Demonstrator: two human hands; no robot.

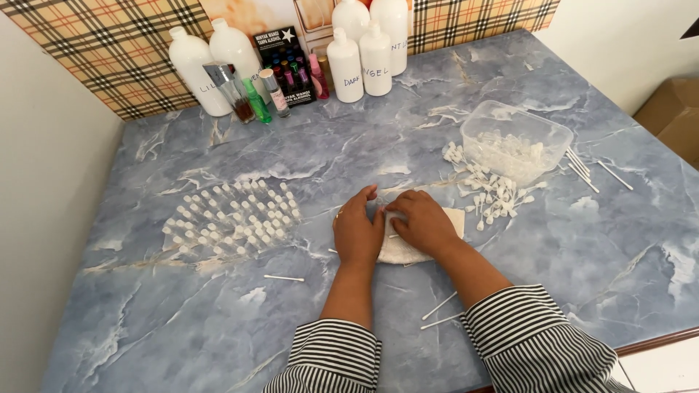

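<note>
My left hand (357,231) and my right hand (422,222) rest side by side on a folded white cloth (405,251) in the middle of the blue marbled table (218,327). The fingertips of both hands meet at the cloth's far edge, pinching something small that I cannot make out. A thin white stick pokes out under my right hand. Left of my hands stand rows of small clear vials (233,217) with white caps. To the right lies a heap of small white plastic caps (491,193).
A clear plastic tub (518,138) with more caps sits at the right, thin white sticks (582,169) beside it. White bottles (360,62) and small coloured perfume bottles (255,98) line the back wall. Loose sticks (439,309) lie near my sleeves. A cardboard box (673,113) stands off-table right.
</note>
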